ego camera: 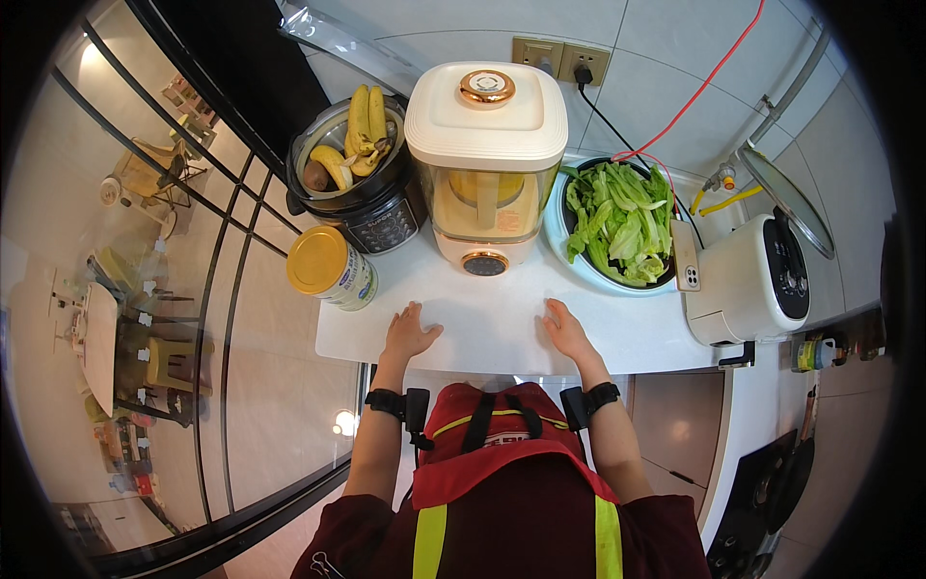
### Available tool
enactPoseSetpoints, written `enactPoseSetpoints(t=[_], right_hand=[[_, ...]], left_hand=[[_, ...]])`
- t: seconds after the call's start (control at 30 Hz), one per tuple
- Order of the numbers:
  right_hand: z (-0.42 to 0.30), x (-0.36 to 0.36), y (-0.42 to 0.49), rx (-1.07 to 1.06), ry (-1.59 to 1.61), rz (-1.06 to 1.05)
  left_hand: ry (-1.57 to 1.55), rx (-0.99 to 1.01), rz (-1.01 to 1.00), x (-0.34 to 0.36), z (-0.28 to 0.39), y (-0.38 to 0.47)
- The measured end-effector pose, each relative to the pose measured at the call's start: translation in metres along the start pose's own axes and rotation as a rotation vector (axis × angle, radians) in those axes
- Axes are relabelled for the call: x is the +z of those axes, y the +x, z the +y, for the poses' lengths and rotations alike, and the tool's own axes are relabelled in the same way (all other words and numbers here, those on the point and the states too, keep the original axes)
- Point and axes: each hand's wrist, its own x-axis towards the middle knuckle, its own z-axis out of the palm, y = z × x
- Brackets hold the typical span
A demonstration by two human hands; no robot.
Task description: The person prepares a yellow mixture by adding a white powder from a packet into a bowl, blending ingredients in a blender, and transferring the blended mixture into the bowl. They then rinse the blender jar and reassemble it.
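My left hand [411, 331] rests on the white countertop [477, 340] with its fingers apart and nothing in it. A milk powder can [354, 282] with a gold lid stands just left of it. My right hand [566, 329] lies at the counter too, thumb spread, holding nothing. Beyond and between both hands stands a cream countertop appliance [486, 166] with a clear-walled chamber and a copper-coloured knob. To its right, leafy green lettuce [622, 217] fills a dark container inside a pale blue basin [561, 239].
A Supor electric cooker [380, 224] holding bananas [367, 130] stands back left. A phone [686, 257] with a red cord leans by the basin. Right of it are a white appliance [738, 282] and a glass lid [788, 199]. A black-framed glass partition [231, 217] borders the left.
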Motion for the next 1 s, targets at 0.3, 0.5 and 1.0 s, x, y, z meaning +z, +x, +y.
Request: enactPoseSetpoints(t=[0.3, 0.5, 1.0], right_hand=[[0.0016, 0.0006, 0.0009, 0.005, 0.014, -0.004], [0.0042, 0.0016, 0.0018, 0.012, 0.015, -0.004], [0.0053, 0.0024, 0.0014, -0.009, 0.016, 0.024]], left_hand=[[0.000, 0.007, 0.004, 0.0000, 0.0002, -0.0005], [-0.002, 0.009, 0.009, 0.0006, 0.0002, -0.0002], [-0.018, 0.023, 0.031, 0.0027, -0.0023, 0.0003]])
